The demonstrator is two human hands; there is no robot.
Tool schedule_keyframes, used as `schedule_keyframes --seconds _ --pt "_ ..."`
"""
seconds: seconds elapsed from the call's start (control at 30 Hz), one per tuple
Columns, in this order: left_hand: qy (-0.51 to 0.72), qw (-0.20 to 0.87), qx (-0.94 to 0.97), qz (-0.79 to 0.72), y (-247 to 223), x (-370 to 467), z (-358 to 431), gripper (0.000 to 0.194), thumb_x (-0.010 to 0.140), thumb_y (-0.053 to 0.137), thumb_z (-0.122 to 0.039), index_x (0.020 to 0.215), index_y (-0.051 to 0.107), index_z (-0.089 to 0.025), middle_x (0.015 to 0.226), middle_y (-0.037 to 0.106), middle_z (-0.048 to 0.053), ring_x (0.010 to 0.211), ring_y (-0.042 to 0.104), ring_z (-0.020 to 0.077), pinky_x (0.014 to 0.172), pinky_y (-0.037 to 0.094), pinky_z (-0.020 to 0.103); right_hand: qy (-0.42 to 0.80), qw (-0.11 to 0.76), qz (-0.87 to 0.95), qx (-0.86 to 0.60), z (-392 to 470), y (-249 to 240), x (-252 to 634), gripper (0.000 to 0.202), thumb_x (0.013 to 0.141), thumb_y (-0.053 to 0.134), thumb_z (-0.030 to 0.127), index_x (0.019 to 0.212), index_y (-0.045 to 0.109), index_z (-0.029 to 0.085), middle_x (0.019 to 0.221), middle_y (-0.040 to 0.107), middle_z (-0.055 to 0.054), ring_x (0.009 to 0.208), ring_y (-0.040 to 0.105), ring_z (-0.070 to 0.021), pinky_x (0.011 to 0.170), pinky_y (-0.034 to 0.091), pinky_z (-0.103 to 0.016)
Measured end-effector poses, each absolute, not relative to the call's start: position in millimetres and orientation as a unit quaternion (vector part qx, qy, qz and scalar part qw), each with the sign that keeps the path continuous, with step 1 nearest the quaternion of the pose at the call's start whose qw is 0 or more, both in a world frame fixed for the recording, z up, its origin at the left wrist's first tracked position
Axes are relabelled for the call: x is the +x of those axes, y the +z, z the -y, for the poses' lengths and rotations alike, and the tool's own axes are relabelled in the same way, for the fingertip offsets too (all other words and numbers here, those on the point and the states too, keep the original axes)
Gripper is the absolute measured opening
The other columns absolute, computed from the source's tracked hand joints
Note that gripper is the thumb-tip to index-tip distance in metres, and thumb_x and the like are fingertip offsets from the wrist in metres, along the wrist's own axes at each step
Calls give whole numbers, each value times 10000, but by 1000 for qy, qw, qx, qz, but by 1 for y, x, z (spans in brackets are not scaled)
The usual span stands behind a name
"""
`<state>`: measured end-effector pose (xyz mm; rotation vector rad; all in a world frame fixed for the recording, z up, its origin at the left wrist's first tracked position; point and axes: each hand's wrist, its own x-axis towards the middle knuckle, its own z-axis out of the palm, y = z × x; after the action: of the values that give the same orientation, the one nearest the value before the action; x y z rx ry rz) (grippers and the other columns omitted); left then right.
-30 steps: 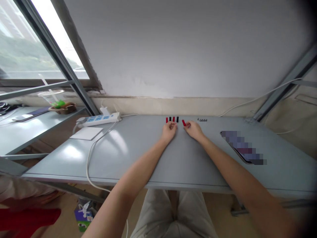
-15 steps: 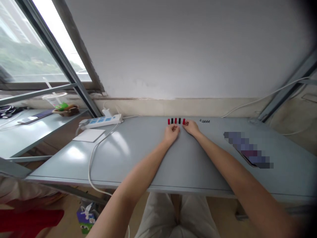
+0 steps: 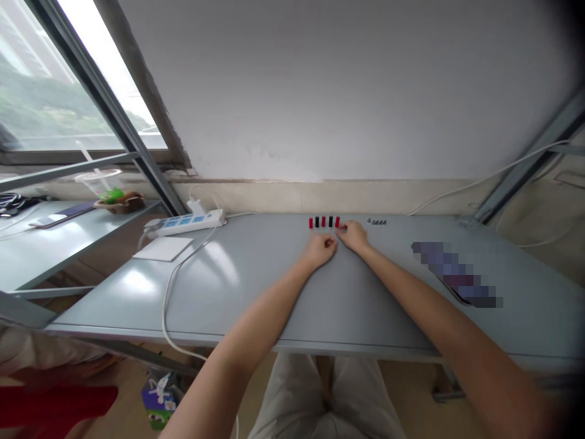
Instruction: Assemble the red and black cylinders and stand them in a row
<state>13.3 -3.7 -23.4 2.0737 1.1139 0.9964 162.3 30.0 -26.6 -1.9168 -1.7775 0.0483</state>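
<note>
Several small red and black cylinders stand upright in a row near the back of the grey table, colours alternating; a black cylinder is next to the red cylinder at the row's right end. My right hand is at that end red cylinder, thumb and fingertips closed at its lower right side. Just in front of the row, my left hand rests low over the table with its fingers curled together. Whatever may be in its fingertips is too small to make out.
Several small metal pieces lie right of the row. A blurred-out flat device lies further right. On the left are a power strip, a white flat box and a white cable running over the table's front edge.
My left hand has drawn slightly back and to the right, away from the row, its fingers more curled. My right hand stays by the end red cylinder.
</note>
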Motion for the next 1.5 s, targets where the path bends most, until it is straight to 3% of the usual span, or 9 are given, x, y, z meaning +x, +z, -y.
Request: schedule_keyframes --seconds 0.23,0.43,1.5 --pt "329 89 862 -375 -25 15 7 173 742 527 -151 849 663 -144 854 640 85 820 573 189 827 452 350 -43 213 701 -679 2 -39 172 360 859 427 337 1126 575 146 1189 558 -147 1109 478 -273 898 364 -403" --pt "285 76 889 -350 -27 15 8 296 814 445 -154 1046 626 -126 1093 625 109 1030 558 190 948 422 343 -12 196 745 -638 4 -49 180 438 892 356 339 1243 501 122 1325 467 -161 1233 404 -262 1005 307 -409" --pt "250 49 890 -378 -22 16 15 327 837 404 -163 1091 601 -104 1137 609 129 1074 545 202 947 425 354 -6 188 748 -637 4 -45 179 434 892 354 326 1244 510 125 1325 469 -162 1244 402 -263 1016 312 -421"
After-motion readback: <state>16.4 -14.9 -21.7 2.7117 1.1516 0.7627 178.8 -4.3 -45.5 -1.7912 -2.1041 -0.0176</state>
